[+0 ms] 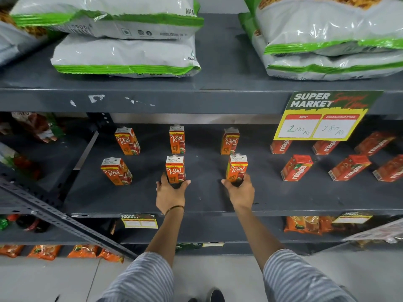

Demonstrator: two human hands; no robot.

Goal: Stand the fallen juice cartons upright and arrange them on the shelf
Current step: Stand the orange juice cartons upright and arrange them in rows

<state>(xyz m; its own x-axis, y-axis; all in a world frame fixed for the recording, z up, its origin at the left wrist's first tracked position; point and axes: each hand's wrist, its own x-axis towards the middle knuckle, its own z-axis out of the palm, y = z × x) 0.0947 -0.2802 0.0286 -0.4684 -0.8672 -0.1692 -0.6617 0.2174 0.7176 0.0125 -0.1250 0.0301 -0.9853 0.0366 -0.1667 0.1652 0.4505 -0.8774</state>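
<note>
Several orange "Real" juice cartons stand upright in two rows on the dark grey shelf (207,199). The back row holds three cartons (127,141), (177,139), (230,141). In the front row the left carton (116,171) stands alone. My left hand (171,194) grips the base of the front middle carton (175,168). My right hand (239,192) grips the base of the front right carton (236,167). Both held cartons are upright on the shelf.
Red "Maaza" cartons (296,167) sit at angles on the same shelf to the right, under a yellow price sign (322,118). Large white and green bags (126,55) fill the shelf above. A slanted metal brace (65,219) crosses lower left. Orange packets (303,224) lie below.
</note>
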